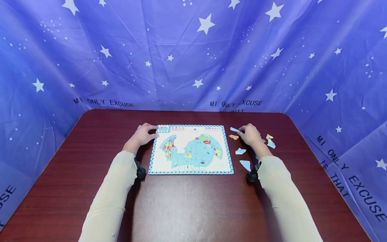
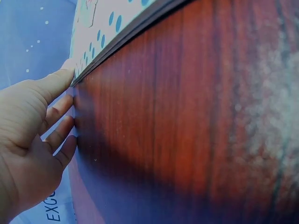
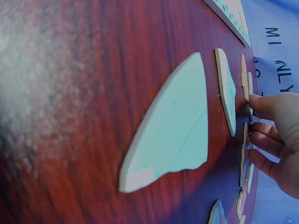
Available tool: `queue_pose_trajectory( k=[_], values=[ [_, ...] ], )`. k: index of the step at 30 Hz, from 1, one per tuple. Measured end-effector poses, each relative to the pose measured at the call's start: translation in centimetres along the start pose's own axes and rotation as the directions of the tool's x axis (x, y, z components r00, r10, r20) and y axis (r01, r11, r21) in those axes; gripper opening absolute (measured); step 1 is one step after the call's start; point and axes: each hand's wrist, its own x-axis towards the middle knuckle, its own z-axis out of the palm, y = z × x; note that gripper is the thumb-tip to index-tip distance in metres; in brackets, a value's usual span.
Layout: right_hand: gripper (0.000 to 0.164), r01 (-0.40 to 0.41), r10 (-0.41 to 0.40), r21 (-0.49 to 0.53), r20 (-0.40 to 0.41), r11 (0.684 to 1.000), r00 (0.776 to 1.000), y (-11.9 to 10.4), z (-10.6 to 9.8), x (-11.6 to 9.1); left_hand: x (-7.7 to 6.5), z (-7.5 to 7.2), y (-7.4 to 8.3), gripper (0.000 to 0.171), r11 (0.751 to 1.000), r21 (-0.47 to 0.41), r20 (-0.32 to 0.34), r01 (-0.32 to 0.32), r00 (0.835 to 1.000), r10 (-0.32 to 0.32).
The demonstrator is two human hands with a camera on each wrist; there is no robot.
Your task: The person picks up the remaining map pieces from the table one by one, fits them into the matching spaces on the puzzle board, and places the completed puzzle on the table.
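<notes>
A map jigsaw board with a dotted blue border lies on the table, partly filled with pieces. My left hand rests at its upper left corner, the thumb touching the edge and the other fingers extended, as the left wrist view shows. Beyond the board's upper right side, my right hand pinches the end of a narrow light-blue puzzle piece at the table surface. An orange puzzle piece lies just nearer. In the right wrist view, the fingers overlap several thin piece edges.
Right of the board lie a small pale-blue piece and a larger blue, curved-edged piece. Multicoloured pieces lie beyond the right hand. A star-printed blue cloth hangs behind the dark red wooden table.
</notes>
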Motion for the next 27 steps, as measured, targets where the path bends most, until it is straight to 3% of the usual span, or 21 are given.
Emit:
queue_pose_trajectory(
  k=[27],
  values=[
    [0.033, -0.020, 0.021, 0.013, -0.084, 1.000, 0.996, 0.07, 0.20, -0.08, -0.15, 0.07, 0.23, 0.050, 1.000, 0.013, -0.019, 0.017, 1.000, -0.016]
  ],
)
